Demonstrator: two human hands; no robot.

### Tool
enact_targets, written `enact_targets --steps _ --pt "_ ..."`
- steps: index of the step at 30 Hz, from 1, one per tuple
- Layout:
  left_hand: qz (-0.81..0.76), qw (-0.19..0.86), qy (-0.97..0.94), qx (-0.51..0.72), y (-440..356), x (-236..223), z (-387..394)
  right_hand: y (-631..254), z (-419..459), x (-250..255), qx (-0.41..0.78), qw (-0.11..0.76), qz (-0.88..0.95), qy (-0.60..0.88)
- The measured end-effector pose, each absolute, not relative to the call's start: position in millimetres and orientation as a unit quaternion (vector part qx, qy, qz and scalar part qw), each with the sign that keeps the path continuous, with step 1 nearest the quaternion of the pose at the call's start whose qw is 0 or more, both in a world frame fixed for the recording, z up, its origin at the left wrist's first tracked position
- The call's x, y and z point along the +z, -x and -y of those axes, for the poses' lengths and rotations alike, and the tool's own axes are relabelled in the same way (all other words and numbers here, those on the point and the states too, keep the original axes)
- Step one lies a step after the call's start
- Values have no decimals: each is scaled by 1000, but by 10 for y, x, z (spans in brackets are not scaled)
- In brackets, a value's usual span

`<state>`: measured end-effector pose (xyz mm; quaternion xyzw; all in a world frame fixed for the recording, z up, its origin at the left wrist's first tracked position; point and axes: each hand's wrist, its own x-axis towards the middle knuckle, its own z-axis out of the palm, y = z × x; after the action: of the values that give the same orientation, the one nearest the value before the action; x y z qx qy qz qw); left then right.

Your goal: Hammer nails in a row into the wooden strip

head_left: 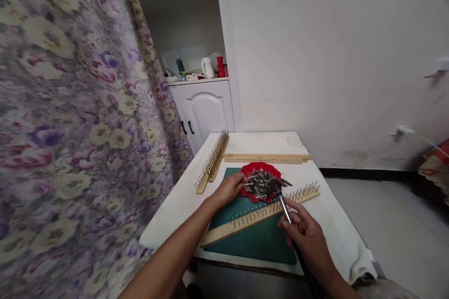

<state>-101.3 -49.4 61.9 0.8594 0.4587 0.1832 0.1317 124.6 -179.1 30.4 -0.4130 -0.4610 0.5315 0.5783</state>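
Note:
My right hand (307, 233) is closed round the dark grip of a claw hammer (285, 208). Its head is raised over the right part of a red scalloped dish (257, 166) heaped with loose nails (259, 183). At the dish's left rim, the fingers of my left hand (229, 190) are drawn together; what they hold, if anything, is too small to make out. In front of the dish, a wooden strip (224, 230) lies slantwise across a green mat (259, 247). Nails stand upright along its middle and right, while its left end has bare marked spots.
More nail-studded strips (213, 163) lie at the table's left back. Plain wooden strips (266, 158) lie across behind the dish. A pale cloth covers the table (175, 215). A floral curtain (87, 126) hangs left; a white cabinet (206, 105) stands behind.

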Motion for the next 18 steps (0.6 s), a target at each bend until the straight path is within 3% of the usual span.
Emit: enact_targets --steps 7,18 --pt "-424 235 -818 309 842 709 1308 -1130 1837 323 533 609 443 386" --pt "-470 291 -756 350 614 158 2201 -940 2068 205 597 542 460 371"
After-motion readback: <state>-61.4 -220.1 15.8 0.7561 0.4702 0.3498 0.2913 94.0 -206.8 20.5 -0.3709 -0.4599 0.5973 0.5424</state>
